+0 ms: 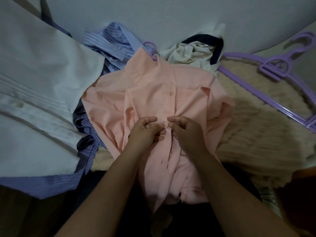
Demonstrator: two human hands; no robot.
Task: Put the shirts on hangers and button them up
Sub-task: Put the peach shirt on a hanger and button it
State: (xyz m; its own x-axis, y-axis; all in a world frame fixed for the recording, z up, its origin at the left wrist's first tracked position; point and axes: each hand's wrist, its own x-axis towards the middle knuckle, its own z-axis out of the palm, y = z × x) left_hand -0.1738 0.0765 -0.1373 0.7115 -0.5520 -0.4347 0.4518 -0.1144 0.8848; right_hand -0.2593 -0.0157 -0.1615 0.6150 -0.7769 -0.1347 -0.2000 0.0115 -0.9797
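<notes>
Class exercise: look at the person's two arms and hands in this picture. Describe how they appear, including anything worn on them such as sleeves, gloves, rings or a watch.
Both forearms are bare from the bottom edge of the picture up to the wrists; no sleeve shows. The left hand and right hand wear no gloves. No ring, watch or bracelet is visible. The light is dim, so small details on the fingers cannot be made out.

A dim room: plain pale wall [171, 12] behind a cream fluffy rug [256, 130].

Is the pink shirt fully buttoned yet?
No. On the pink shirt one button is fastened; both hands pinch the next; the lower placket gapes.
</notes>
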